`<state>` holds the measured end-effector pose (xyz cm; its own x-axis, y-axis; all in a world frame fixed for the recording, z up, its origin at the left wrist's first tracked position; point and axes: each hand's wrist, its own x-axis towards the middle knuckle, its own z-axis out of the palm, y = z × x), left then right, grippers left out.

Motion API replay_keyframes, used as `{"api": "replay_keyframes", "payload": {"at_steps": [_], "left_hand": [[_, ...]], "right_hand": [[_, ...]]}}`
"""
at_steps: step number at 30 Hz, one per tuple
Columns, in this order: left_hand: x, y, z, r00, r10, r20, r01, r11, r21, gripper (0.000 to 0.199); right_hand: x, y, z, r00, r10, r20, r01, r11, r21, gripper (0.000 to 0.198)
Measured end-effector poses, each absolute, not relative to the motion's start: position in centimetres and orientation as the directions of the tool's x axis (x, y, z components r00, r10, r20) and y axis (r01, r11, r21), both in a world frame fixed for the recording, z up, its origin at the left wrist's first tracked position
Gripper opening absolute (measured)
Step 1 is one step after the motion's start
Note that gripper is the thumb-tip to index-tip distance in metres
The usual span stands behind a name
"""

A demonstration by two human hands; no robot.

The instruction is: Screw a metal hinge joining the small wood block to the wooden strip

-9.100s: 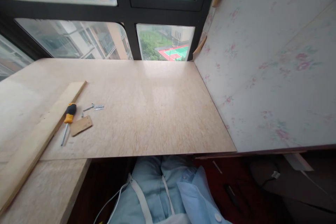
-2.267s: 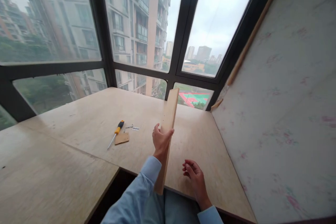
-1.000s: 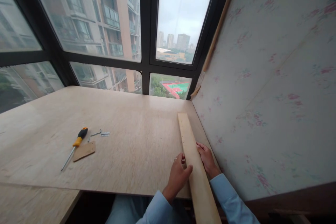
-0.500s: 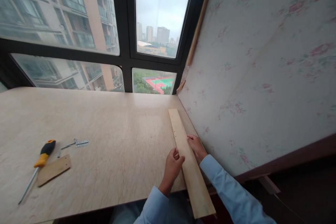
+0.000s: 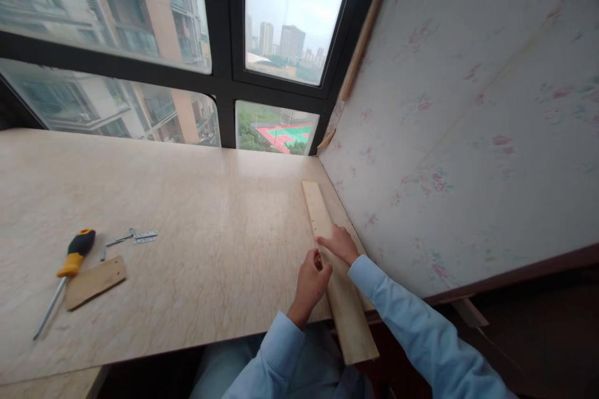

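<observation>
A long pale wooden board [image 5: 347,318] lies lengthwise near the wall, its near end jutting past the counter edge. Small dark holes show along its left side. My left hand [image 5: 309,283] is at the board's left edge, thumb and fingers pinched together; what they hold is too small or hidden to name. Across the top of the board reaches my right hand [image 5: 340,244], holding it, with the fingertips at the left edge close above my left hand.
On the left of the marbled counter [image 5: 201,230] lie a yellow-black screwdriver [image 5: 75,255], a short wooden piece [image 5: 97,282] with holes, a small metal hinge [image 5: 145,237] and screws [image 5: 120,240]. The flowered wall [image 5: 449,137] borders the right, dark-framed windows [image 5: 224,87] the back.
My right hand has shifted from the board's right edge over its top toward the left edge. My left hand stays pinched beside the board. The view has tilted slightly down.
</observation>
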<state>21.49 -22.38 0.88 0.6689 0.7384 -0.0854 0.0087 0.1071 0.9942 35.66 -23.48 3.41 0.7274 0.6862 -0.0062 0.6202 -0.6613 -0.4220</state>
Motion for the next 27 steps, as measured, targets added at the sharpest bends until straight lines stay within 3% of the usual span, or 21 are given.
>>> {"api": "replay_keyframes", "payload": {"at_steps": [4,10,17,21,27], "left_hand": [[21.5,-22.6,1.0,0.638,0.762,-0.112,0.086,0.074,0.993,0.038],[21.4,-22.6,1.4,0.650,0.756,-0.079,0.122,-0.001,0.993,0.034],[18.8,-18.9,0.7,0.698,0.702,-0.141,0.141,0.059,0.988,0.036],[14.7,-13.7,1.2,0.582,0.807,-0.105,0.180,-0.002,0.984,0.030],[4.8,-5.6,2.2,0.223,0.974,0.031,0.362,-0.112,0.925,0.021]], "right_hand": [[34.8,-23.1,3.8,0.742,0.669,-0.046,0.646,-0.732,-0.219,0.063],[34.7,-23.1,4.1,0.725,0.688,-0.045,0.678,-0.723,-0.136,0.056],[33.9,-24.2,2.5,0.697,0.705,0.127,0.713,-0.700,-0.028,0.052],[34.1,-25.0,1.4,0.640,0.744,0.195,0.753,-0.657,0.037,0.055],[36.4,-25.9,-1.2,0.511,0.815,0.273,0.842,-0.538,0.029,0.066]]}}
